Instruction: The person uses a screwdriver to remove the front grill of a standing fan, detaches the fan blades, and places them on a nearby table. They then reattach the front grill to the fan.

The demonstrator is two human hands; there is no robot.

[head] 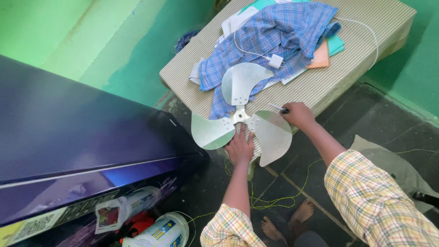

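While the left hand [240, 147] lies flat with fingers spread on the fan blades [241, 115], the right hand [297, 113] at three o'clock grips a screwdriver [279, 108]. Because the blades overhang the mattress [366, 41] edge, a hard push could tip them or make the tool slip.

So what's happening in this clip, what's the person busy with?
A person stands over a striped mattress with a three-bladed silver metal fan blade lying at its edge. The left hand presses flat near the hub, while the right hand grips a thin dark-handled tool beside it. A blue checked cloth lies behind.
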